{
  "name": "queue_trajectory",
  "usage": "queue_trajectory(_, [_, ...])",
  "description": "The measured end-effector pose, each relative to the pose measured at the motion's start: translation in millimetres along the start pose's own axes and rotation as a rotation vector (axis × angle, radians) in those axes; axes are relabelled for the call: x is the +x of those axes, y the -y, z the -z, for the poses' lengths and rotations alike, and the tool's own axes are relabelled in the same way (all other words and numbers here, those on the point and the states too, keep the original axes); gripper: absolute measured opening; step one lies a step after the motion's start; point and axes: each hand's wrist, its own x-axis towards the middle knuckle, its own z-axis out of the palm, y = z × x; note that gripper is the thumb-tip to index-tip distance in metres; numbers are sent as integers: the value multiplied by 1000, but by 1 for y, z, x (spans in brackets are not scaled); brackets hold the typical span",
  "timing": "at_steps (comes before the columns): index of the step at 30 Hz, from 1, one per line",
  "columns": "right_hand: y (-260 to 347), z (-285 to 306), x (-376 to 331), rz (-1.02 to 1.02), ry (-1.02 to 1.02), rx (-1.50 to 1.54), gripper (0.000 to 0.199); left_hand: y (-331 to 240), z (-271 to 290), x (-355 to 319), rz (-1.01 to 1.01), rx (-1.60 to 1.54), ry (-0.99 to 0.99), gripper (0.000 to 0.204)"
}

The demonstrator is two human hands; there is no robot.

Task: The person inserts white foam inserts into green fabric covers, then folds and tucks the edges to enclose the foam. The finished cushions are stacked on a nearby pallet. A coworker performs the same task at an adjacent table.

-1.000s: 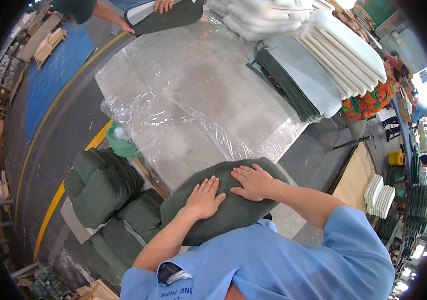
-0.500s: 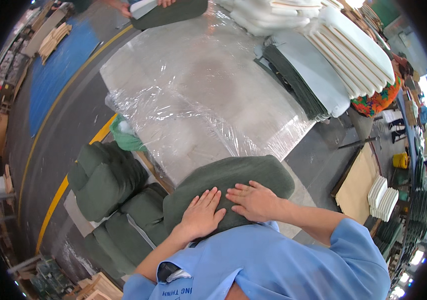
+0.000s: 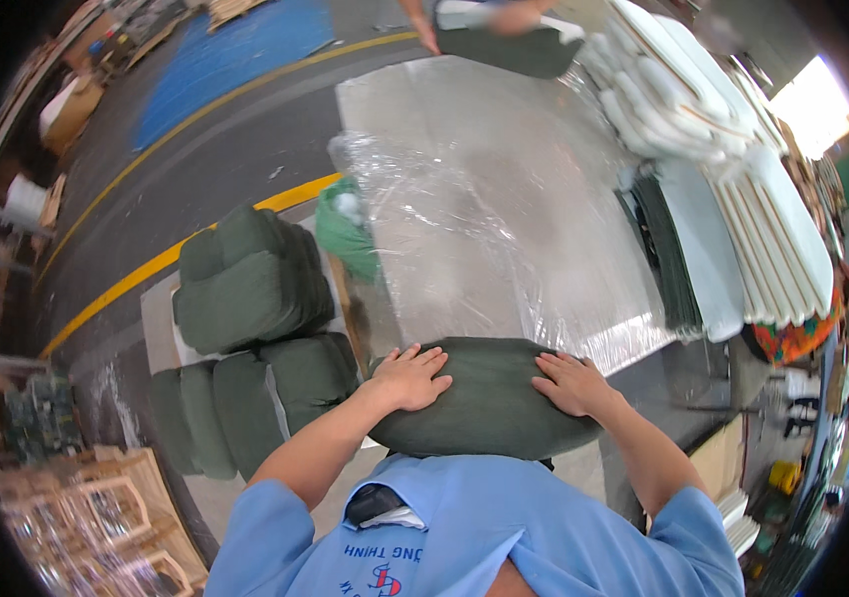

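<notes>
A dark green stuffed cushion (image 3: 489, 398) lies at the near edge of a table covered in clear plastic sheet (image 3: 504, 219). My left hand (image 3: 406, 378) rests flat on the cushion's left end, fingers spread. My right hand (image 3: 571, 383) presses flat on its right end. Neither hand grips anything; both palms lie on the fabric. The cushion's near side is hidden by my blue shirt.
Finished green cushions (image 3: 250, 279) are stacked on the floor to my left, more (image 3: 245, 393) below them. White foam pads (image 3: 733, 159) and flat green covers (image 3: 668, 259) are stacked at the table's right. Another person's hands hold a green cushion (image 3: 509, 45) at the far end.
My hands have spread apart toward the two ends of the cushion. The view has shifted, with the cushion now lying across the table edge in front of me.
</notes>
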Motion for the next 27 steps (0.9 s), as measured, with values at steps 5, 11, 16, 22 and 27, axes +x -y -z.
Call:
queue_trajectory(5, [-26,2,-5,-66,-99,128,70,39,-1,-10,124,-201,-47,77])
queue_trajectory(11, [-84,-21,-22,-263,-293,1098,57,92,-52,-30,299,-781,-167,98])
queue_trajectory(16, [-103,-38,-16,-295,-8,1682,48,76,-73,-26,362,-1018,-409,82])
queue_trajectory(22, [-120,-37,17,-212,115,1576,57,66,-89,-11,459,-924,-514,71])
queue_trajectory(27, [-99,-61,-18,-38,175,1687,65,32,-129,-30,633,-1083,-733,75])
